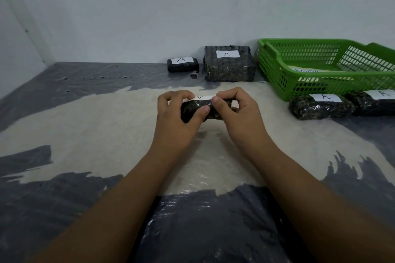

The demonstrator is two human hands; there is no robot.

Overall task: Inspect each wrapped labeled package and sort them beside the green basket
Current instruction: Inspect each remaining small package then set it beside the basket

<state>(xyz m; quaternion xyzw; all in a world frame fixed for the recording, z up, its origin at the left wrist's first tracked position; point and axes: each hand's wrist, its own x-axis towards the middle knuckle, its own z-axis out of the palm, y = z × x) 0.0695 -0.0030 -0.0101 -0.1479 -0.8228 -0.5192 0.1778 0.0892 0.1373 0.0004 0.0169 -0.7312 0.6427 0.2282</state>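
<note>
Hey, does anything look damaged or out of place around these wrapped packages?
Yes. A small dark scrap lies loose on the floor just in front of the small black wrapped package labelled A, near the larger black wrapped package labelled A. The dark plastic floor sheet also looks ragged, with a wide pale patch exposed.

Dark wrapped package point(192, 111) held, label point(203, 98) up; two A-labelled packages point(228, 66) left of green basket point(273, 70), two in front.

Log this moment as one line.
phase: inspect | left hand: grips black wrapped package | right hand: grips it too | lying: two A packages left of green basket, two in front
</note>
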